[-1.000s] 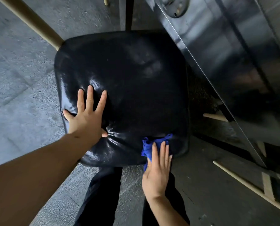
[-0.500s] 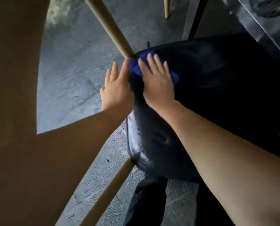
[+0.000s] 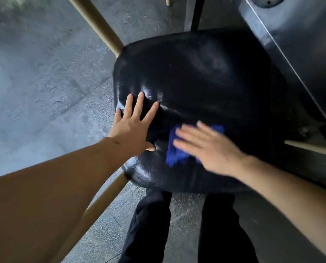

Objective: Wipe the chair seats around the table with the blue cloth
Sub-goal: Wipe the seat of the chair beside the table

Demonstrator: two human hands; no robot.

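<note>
A glossy black padded chair seat (image 3: pixel 202 76) fills the middle of the view. My left hand (image 3: pixel 133 126) lies flat on the seat's left edge, fingers spread, holding nothing. My right hand (image 3: pixel 209 147), blurred by motion, presses flat on the blue cloth (image 3: pixel 174 150) on the near part of the seat. The cloth shows at my fingertips and beyond my fingers; most of it is hidden under the palm.
Tan wooden chair legs run at the upper left (image 3: pixel 99 25) and lower left (image 3: pixel 93 209). A dark shiny table edge (image 3: pixel 291 59) overhangs the seat's right side. Grey concrete floor (image 3: pixel 44 82) lies to the left. My dark trouser legs (image 3: pixel 148 224) stand below the seat.
My right hand has swept the cloth from the seat's far left corner back to the near middle. My left hand has moved from beside that corner onto the seat's left edge.
</note>
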